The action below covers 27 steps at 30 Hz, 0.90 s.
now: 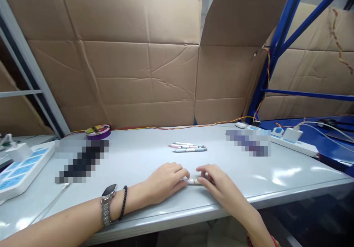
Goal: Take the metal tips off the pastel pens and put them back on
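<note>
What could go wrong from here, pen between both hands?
White pen between left hand and right hand: might slip and roll off the table's nearby front edge.
Loose pens beyond overlap: a bump could scatter them.
White cable runs close to the left forearm: might snag.

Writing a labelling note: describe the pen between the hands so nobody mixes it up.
On the pale table, go to the near edge, where the left hand and right hand face each other. The white pen lies between them. Unlike the bunched pens farther back, it has fingers at it.
</note>
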Each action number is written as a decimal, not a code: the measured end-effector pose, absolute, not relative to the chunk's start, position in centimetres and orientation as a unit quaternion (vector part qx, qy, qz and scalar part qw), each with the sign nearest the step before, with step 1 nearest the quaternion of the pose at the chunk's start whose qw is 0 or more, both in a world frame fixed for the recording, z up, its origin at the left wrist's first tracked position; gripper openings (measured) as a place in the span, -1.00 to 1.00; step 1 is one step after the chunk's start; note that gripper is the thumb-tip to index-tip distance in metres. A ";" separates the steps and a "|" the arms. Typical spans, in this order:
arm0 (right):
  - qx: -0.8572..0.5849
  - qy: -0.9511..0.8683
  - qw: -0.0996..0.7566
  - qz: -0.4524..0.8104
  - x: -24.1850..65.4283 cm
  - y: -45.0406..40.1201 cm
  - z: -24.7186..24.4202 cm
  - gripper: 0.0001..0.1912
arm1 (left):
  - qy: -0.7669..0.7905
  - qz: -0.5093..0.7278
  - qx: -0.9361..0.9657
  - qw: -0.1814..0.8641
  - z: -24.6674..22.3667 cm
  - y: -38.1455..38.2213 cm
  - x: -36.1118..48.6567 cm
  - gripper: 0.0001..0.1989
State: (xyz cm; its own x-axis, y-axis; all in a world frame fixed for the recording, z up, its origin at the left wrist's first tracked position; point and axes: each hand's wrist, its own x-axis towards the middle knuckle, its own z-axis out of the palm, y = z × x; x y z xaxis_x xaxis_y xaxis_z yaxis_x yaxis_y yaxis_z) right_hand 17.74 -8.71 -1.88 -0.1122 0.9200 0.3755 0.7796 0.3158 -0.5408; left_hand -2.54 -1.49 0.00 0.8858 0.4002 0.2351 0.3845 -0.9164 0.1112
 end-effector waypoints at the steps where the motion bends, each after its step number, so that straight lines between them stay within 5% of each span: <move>1: -0.610 -0.710 0.341 0.087 17.9 -8.7 -2.0 -0.75 | 0.200 0.127 0.971 0.025 0.0 -1.5 -2.5 -0.84; 5: -0.652 -0.685 0.315 0.078 18.1 -8.7 -2.1 -0.49 | 0.222 0.144 0.964 0.032 -0.4 -1.4 -2.6 -0.77; 9: -0.632 -0.702 0.308 0.116 18.0 -8.9 -2.0 -0.44 | 0.271 0.153 0.947 0.072 -0.5 -1.5 -2.9 -0.76; 19: -0.595 -0.706 0.348 0.164 18.0 -9.1 -1.6 -0.50 | 0.255 0.141 0.953 0.079 0.0 -1.5 -2.7 -0.84; 27: -0.576 -0.712 0.367 0.166 18.1 -9.1 -1.3 -0.77 | 0.271 0.151 0.949 0.051 -0.3 -1.3 -2.4 -0.75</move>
State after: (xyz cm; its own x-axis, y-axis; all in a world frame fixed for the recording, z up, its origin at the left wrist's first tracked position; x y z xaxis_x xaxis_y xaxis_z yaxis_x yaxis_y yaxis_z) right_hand 18.05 -9.14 -1.29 -0.0680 0.9410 0.3315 0.6978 0.2823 -0.6583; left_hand -2.35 -1.27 -0.34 0.8079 0.5297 0.2583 0.4988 -0.8480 0.1791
